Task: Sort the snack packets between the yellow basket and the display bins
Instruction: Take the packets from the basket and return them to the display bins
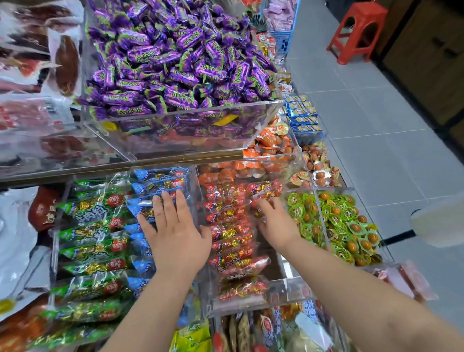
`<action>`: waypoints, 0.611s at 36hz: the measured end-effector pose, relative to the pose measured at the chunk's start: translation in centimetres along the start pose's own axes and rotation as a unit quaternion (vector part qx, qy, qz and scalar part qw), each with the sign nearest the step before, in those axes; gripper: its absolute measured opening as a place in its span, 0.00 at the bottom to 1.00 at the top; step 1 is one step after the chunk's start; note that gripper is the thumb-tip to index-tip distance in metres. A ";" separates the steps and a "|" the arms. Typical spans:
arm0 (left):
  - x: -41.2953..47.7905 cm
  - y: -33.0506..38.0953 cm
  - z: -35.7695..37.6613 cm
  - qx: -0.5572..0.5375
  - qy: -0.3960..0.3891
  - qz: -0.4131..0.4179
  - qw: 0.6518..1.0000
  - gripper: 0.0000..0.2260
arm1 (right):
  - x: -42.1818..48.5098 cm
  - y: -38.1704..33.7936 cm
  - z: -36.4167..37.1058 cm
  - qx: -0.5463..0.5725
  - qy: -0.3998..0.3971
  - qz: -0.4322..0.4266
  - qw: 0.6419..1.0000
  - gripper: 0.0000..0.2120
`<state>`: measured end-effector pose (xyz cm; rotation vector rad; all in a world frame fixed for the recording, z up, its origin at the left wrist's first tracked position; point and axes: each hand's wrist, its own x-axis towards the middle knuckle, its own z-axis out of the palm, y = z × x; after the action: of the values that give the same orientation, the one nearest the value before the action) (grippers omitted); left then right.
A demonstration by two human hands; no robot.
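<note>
Head view, left hand (pixel 175 239) lying flat, fingers straight and released, on blue snack packets (pixel 159 180) in clear display bins (pixel 283 290), right hand (pixel 277 224) over red snack packets (pixel 228 240) in the neighbouring compartment, fingers bent among them, grasp cannot be told, green snack packets (pixel 93 248) alongside on the left.

Shelf (pixel 92 170) — clear bins (pixel 289 290), snack packets (pixel 229 233)

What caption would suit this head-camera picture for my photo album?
Over clear display bins, the left hand rests flat on blue packets while the right hand touches red packets.
</note>
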<state>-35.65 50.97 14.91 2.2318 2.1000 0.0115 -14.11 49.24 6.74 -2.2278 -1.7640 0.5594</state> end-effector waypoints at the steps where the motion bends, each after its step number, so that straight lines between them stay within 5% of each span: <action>1: 0.0 0.0 0.0 -0.001 0.000 0.000 1.000 0.38 | 0.5 -0.1 0.0 0.015 -0.008 0.012 1.000 0.18; 5: 0.0 -0.1 0.1 -0.003 0.002 0.001 1.000 0.38 | 2.9 -1.1 -0.6 0.101 0.034 0.091 0.990 0.09; 13: 0.0 -0.1 0.4 0.008 0.007 0.000 1.000 0.38 | 4.7 -2.5 0.7 0.231 0.136 0.227 0.937 0.10; 18: 0.0 -0.1 0.4 0.006 0.003 0.004 1.000 0.39 | 3.6 -1.4 -0.2 0.260 0.079 0.189 0.944 0.16; 22: 0.0 -0.2 0.4 -0.003 -0.001 0.004 1.000 0.39 | 1.3 -0.1 -1.2 0.299 0.043 0.183 0.936 0.09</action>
<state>-35.87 50.99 14.49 2.2360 2.0872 0.0155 -13.44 50.55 7.63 -2.0800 -0.9495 0.9122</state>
